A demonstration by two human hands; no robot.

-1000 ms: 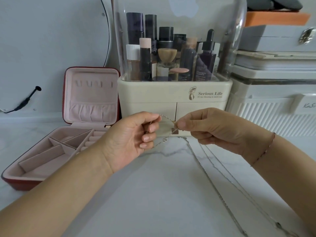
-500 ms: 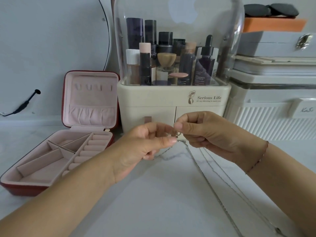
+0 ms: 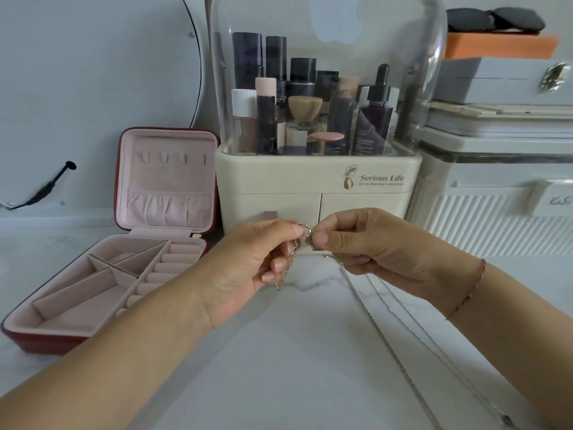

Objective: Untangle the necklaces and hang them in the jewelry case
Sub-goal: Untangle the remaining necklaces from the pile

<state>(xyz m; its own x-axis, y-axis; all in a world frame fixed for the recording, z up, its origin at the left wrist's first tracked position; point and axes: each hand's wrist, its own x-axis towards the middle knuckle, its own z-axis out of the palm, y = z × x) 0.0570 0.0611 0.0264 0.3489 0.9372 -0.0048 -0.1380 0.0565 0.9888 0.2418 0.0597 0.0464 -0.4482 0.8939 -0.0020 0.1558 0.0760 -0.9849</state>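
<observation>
At the left of the frame the jewelry case (image 3: 169, 178) stood open on the marble tabletop (image 3: 279, 373), red outside and pink inside, its lid upright with a row of small hooks near the top and its tray compartments holding nothing. Just right of it, near the centre, the left hand (image 3: 248, 265) pinched a knot of the necklaces (image 3: 305, 232) between thumb and forefinger, the other fingers curled beneath with a short length of chain hanging past them. Behind stood a cream cosmetics organizer (image 3: 310, 181) under a clear dome. The right hand (image 3: 372, 246) pinched the same knot from the other side, fingertips nearly meeting the left's. From there the thin chains trailed across the tabletop toward the lower right corner. A thin bracelet (image 3: 468, 293) circled the right wrist, and white boxes (image 3: 496, 218) were stacked at the right edge.
</observation>
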